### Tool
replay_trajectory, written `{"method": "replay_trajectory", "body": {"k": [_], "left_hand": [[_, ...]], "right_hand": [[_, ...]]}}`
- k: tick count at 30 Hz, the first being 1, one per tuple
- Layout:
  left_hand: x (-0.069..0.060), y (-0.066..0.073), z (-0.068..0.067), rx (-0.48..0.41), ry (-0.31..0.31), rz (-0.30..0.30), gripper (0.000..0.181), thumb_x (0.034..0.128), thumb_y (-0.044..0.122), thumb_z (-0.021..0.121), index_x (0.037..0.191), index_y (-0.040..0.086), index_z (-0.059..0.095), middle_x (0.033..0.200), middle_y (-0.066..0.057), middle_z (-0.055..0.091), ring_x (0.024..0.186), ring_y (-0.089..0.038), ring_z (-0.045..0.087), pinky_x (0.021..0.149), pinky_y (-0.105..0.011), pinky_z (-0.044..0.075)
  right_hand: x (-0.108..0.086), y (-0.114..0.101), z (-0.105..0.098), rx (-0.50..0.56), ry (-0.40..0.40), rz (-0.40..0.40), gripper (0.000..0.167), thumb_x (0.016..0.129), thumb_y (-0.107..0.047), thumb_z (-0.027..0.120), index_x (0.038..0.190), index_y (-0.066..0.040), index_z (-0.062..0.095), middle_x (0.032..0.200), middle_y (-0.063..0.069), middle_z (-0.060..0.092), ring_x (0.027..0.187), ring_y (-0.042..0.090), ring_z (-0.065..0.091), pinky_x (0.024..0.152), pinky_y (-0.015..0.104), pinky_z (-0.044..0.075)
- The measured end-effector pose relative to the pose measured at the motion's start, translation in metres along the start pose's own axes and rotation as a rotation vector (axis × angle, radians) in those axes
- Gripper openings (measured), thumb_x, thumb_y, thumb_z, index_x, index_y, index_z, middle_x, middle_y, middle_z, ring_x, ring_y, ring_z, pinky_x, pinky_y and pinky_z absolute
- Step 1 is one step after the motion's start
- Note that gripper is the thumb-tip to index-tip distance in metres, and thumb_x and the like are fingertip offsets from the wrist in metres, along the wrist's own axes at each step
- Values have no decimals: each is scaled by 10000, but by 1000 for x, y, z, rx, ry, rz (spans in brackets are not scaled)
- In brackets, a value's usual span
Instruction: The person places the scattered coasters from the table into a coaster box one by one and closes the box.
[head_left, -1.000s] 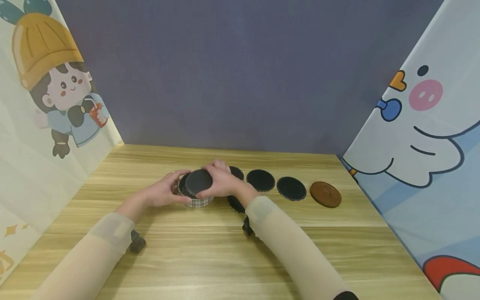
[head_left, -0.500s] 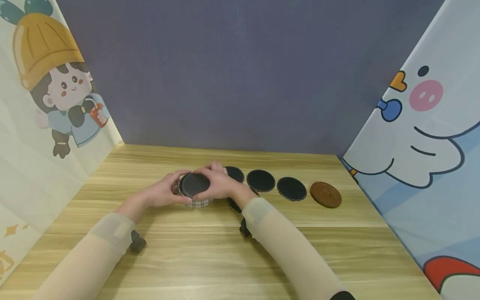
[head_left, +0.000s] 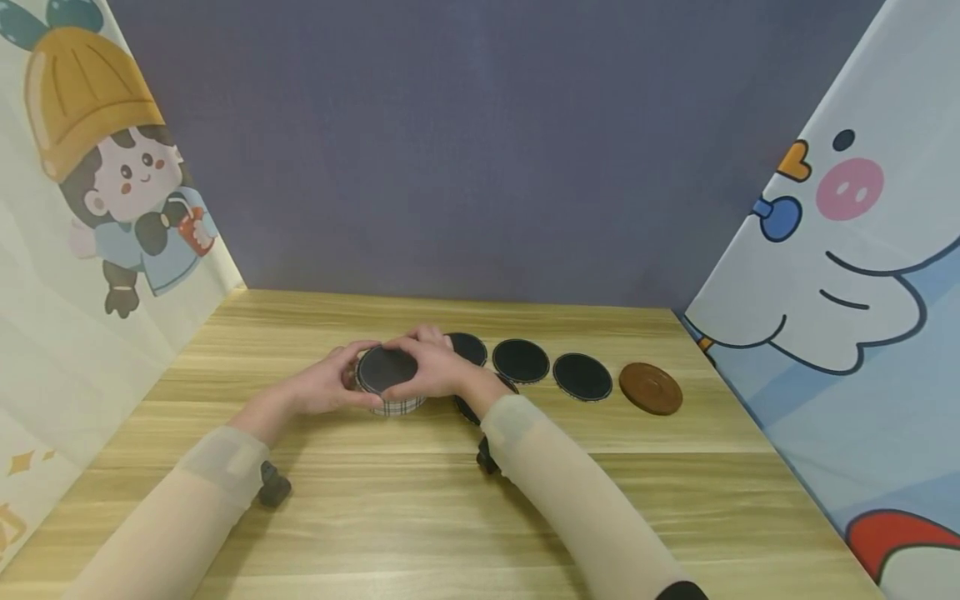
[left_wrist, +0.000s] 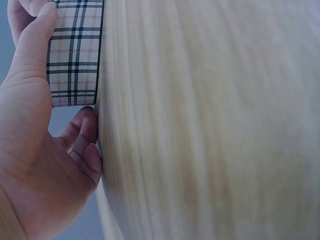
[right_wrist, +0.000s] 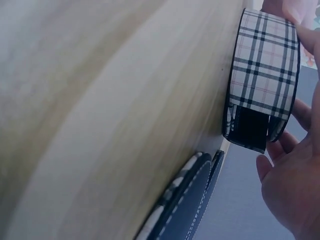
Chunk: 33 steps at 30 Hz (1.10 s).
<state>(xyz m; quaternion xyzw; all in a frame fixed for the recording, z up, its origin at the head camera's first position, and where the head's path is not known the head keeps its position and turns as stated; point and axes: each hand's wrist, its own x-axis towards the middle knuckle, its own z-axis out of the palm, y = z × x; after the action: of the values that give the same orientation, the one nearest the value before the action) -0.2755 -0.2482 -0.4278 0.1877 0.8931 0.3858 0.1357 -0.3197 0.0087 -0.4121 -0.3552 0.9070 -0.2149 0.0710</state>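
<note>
A round coaster holder with plaid sides (head_left: 397, 407) stands on the table left of centre. My left hand (head_left: 330, 383) grips it from the left, thumb at the near side and fingers at the far side. A black round coaster (head_left: 386, 368) lies level at the holder's top. My right hand (head_left: 438, 368) holds this coaster by its right edge, thumb near and fingers far. In the right wrist view the plaid wall (right_wrist: 262, 65) has a gap, with a dark flap at it. The left wrist view shows my thumb against the plaid wall (left_wrist: 75, 55).
Several black coasters lie to the right: one by my right fingers (head_left: 468, 347), one in the middle (head_left: 521, 361), one farther right (head_left: 582, 377), and others partly under my right wrist (head_left: 467, 410). A brown round disc (head_left: 651, 388) lies rightmost. A grey panel (head_left: 465, 150) stands behind.
My right hand has moved slightly left with the black coaster, which has come from a tilted, offset position to lie level over the holder. My left hand has kept its place.
</note>
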Motion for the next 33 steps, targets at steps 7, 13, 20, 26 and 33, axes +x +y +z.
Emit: {"method": "replay_trajectory", "body": {"k": [7, 13, 20, 26, 33], "left_hand": [[0, 0, 0, -5, -5, 4, 1041, 947, 447, 878, 1731, 195, 242, 1518, -296, 371, 1224, -359, 634, 1025, -470, 527], [0, 0, 0, -24, -16, -3, 1070, 950, 439, 877, 1741, 169, 210, 1535, -307, 347, 1239, -372, 636, 1018, -453, 534], [0, 0, 0, -15, -12, -8, 1065, 945, 440, 882, 1740, 181, 222, 1513, -303, 363, 1195, -349, 631, 979, -436, 535], [0, -1, 1, -14, -10, -7, 1067, 947, 447, 878, 1744, 198, 214, 1519, -299, 367, 1196, -349, 618, 981, -456, 534], [1, -1, 1, -9, 4, -6, 1082, 921, 421, 907, 1737, 201, 232, 1498, -302, 390, 1200, -369, 615, 1026, -531, 535]], "right_hand": [[-1, 0, -1, 1, -2, -7, 858, 889, -601, 855, 1632, -334, 519, 1541, 22, 459, 1406, 225, 382, 1101, 430, 320], [-1, 0, 0, -4, -5, -8, 849, 892, -622, 844, 1627, -348, 520, 1548, 7, 462, 1418, 225, 383, 1107, 430, 323], [-4, 3, -2, -3, -18, -14, 851, 908, -644, 818, 1633, -319, 515, 1575, 15, 453, 1455, 236, 382, 1139, 459, 342], [-13, 8, -10, 24, -25, 0, 780, 965, -659, 739, 1637, -340, 503, 1649, 22, 423, 1486, 249, 402, 1204, 516, 376], [-35, 26, -21, 36, -36, -24, 717, 1024, -566, 709, 1648, -283, 498, 1648, 63, 443, 1559, 307, 380, 1298, 603, 308]]}}
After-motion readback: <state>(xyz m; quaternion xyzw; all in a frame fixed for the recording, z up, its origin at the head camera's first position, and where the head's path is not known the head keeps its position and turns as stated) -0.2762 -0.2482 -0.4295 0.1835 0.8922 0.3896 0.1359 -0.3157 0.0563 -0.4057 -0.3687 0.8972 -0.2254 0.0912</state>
